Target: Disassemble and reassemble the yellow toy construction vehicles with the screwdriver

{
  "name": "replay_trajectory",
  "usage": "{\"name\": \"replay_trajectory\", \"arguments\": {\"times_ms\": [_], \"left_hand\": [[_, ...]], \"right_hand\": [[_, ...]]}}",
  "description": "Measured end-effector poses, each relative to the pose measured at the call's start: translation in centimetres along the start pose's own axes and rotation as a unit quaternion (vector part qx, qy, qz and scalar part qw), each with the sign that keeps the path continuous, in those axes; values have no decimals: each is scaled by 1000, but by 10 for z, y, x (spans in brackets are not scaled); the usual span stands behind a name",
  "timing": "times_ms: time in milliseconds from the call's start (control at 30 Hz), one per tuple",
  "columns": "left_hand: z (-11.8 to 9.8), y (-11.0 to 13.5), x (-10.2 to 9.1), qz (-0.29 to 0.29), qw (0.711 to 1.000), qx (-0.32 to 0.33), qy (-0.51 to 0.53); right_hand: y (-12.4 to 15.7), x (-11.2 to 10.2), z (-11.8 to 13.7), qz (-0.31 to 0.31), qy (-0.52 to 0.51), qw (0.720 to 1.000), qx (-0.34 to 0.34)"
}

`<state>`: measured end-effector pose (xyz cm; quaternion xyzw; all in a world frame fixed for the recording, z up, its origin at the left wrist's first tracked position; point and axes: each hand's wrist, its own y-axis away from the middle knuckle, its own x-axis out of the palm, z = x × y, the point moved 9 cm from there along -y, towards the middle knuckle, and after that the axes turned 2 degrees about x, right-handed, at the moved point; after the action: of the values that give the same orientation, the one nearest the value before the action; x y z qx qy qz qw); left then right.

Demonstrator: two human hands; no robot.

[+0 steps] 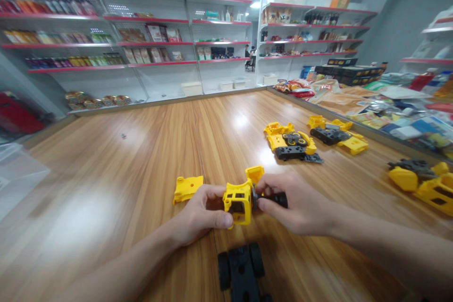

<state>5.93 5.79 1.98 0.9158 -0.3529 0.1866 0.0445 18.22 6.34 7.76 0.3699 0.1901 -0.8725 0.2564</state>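
Note:
My left hand [201, 214] grips a yellow toy-truck cab piece [239, 202] from the left, thumb under its lower edge. Against the cab's right side, my right hand [295, 203] pinches a black part [278, 198]. Both hands hover just above the wooden table [141, 170]. A loose yellow panel [187, 187] lies flat on the table just left of my left hand. Directly below the hands, a black wheeled chassis [241, 269] rests near the table's front edge.
Disassembled yellow and black toy vehicle sets lie at the right: one [292, 141], another [336, 134], a third [423, 181] near the right edge. Packaged goods [389, 99] cover a lower surface beyond the table. Shop shelves [141, 42] line the back. A small dark speck [123, 136] sits far left.

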Motion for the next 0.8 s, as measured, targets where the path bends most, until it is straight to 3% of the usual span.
{"name": "replay_trajectory", "arguments": {"times_ms": [133, 267, 400, 533, 667, 800], "left_hand": [[0, -1, -2, -3, 1000, 7, 0], [0, -3, 2, 7, 1000, -1, 4], [0, -2, 3, 11, 1000, -6, 5], [0, -1, 0, -1, 1000, 2, -1], [-1, -2, 0, -6, 1000, 5, 3], [-1, -1, -1, -9, 1000, 9, 1]], "right_hand": [[1, -3, 5, -20, 36, 999, -31], [0, 4, 2, 28, 65, 997, -29], [0, 11, -3, 80, 4, 997, -1], [-2, 2, 0, 16, -17, 1000, -7], [0, -7, 7, -39, 28, 998, -47], [1, -3, 6, -17, 90, 994, -52]]}}
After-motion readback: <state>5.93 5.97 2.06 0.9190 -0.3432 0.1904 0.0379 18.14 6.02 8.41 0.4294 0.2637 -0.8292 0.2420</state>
